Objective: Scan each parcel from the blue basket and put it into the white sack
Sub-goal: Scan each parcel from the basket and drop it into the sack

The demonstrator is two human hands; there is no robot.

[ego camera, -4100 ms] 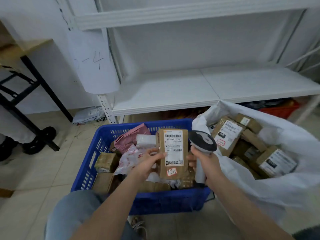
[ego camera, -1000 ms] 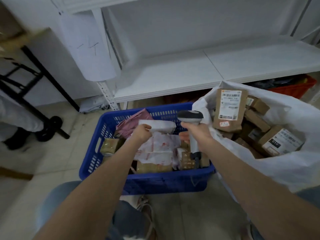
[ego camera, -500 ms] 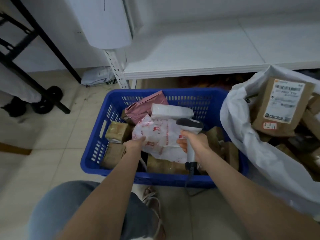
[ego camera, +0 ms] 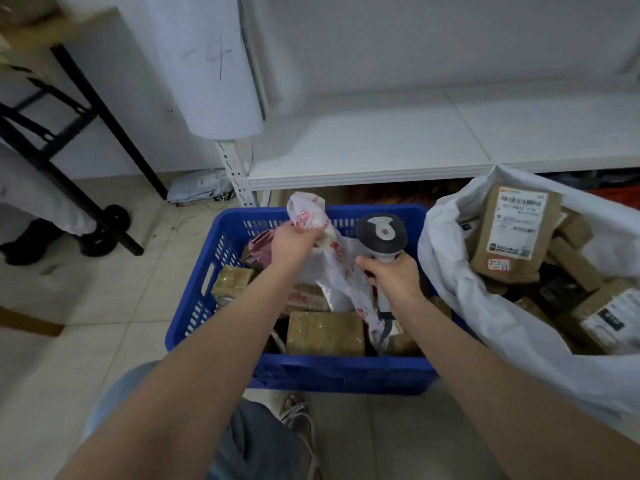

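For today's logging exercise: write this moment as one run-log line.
left hand grips white-and-red plastic mailer over blue basket | right hand holds barcode scanner | white sack holds labelled parcels | status: mailer not yet in sack

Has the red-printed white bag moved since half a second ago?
Yes, upward: the left hand lifted the red-printed bag off the parcels; its top now clears the far rim of the blue basket.

We see a white shelf (ego camera: 381, 147) across the back, bare board, with its perforated post (ego camera: 236, 174) at the left end. A white paper sheet (ego camera: 214, 64) with a handwritten 4 hangs over the post. To the left, a black metal frame (ego camera: 86, 95) on a wheel (ego camera: 114, 216) carries a wooden top (ego camera: 52, 26). A grey bag (ego camera: 197, 188) lies on the tiled floor (ego camera: 104, 306) by the wall. A red crate (ego camera: 616, 199) sits under the shelf, mostly hidden.
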